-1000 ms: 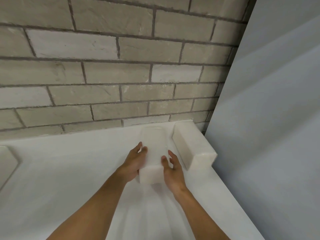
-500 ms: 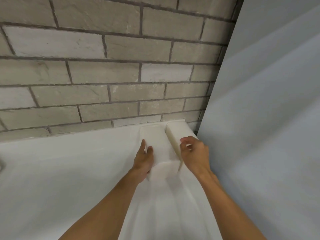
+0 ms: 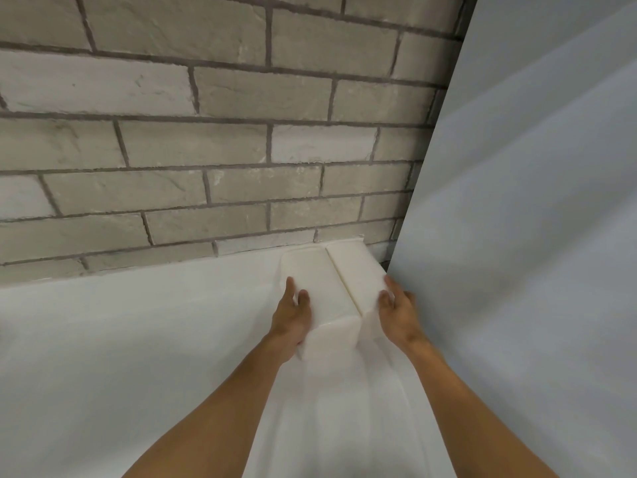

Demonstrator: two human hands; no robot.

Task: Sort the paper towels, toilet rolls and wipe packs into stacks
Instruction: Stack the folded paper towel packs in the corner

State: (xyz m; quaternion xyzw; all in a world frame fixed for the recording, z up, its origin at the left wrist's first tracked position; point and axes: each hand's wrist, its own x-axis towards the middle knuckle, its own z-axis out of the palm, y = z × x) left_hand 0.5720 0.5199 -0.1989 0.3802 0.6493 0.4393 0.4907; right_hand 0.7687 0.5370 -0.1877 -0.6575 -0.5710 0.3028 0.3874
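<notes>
Two white packs lie side by side, long sides touching, in the back right corner of a white counter (image 3: 138, 339). The left pack (image 3: 317, 288) and the right pack (image 3: 358, 274) both point their far ends at the wall. Your left hand (image 3: 291, 319) presses flat against the outer side of the left pack, fingers straight and together. Your right hand (image 3: 400, 315) presses on the outer side of the right pack, fingers roughly straight, thumb on its top edge; it is slightly blurred. Both forearms reach in from below. A grey brick wall (image 3: 206, 132) rises behind the packs. A pale grey panel (image 3: 534, 236) stands just beside the right pack.
</notes>
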